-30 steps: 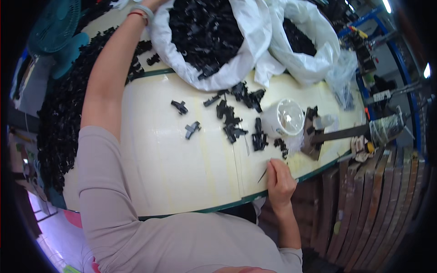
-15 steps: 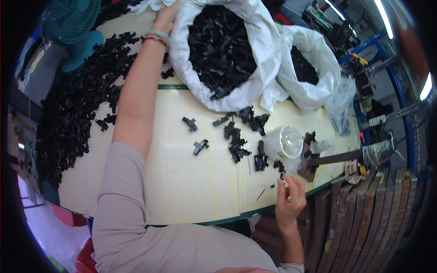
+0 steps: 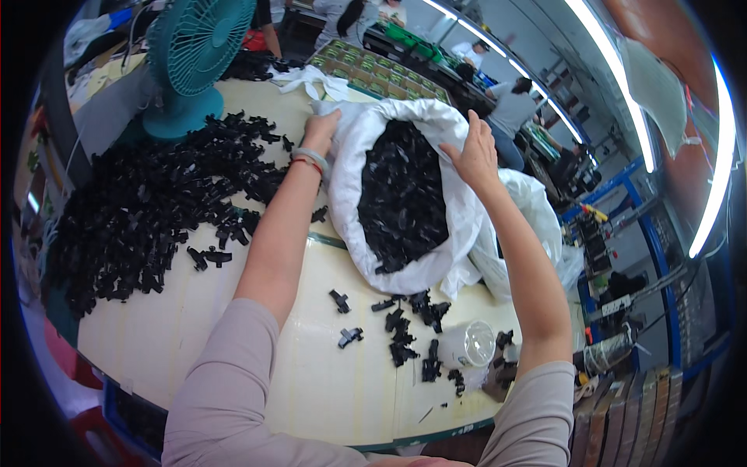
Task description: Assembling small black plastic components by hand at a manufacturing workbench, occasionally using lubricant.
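A large white woven sack (image 3: 347,201), its rim rolled down, stands on the table full of small black plastic parts (image 3: 405,194). My left hand (image 3: 320,131) is closed on the sack's far left side, its fingertips partly hidden by the cloth. At the far right rim, my right hand (image 3: 476,156) is raised with fingers stretched and thumb apart, nothing in it. Whether its thumb touches the sack I cannot tell. Several loose black parts (image 3: 401,336) lie on the tabletop in front of the sack, beside a white tub (image 3: 467,345) with clear film inside.
A big heap of black parts (image 3: 156,218) covers the table's left side, below a teal fan (image 3: 187,109). A second white sack (image 3: 529,206) stands right, partly behind my forearm. Trays of green-topped pieces (image 3: 373,70) and several people are farther back. Brown boards (image 3: 622,412) stand at lower right.
My right hand has risen from the small parts at the table's front edge to the sack's right rim. My left hand stays at the sack. The view has tilted up, showing more of the room.
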Demonstrator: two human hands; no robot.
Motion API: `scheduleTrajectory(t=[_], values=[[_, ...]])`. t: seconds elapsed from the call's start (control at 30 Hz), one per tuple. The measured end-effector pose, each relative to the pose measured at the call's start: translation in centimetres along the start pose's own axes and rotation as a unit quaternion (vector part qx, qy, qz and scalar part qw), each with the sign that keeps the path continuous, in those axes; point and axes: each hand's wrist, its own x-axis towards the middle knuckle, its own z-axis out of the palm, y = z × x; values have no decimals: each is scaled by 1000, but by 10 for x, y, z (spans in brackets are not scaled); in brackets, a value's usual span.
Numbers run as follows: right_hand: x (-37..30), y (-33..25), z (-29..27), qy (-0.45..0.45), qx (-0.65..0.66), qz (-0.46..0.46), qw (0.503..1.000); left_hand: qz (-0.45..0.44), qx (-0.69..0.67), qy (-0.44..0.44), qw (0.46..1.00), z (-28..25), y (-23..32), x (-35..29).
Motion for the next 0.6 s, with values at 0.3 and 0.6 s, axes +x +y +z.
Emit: scheduleTrajectory(t=[0.3, 0.6], values=[[49, 44, 38, -67, -18, 163, 984, -29, -74, -60, 995, 16, 16, -18], [46, 65, -24, 274, 77, 153, 946, 17, -136, -191, 972, 18, 67, -40]])
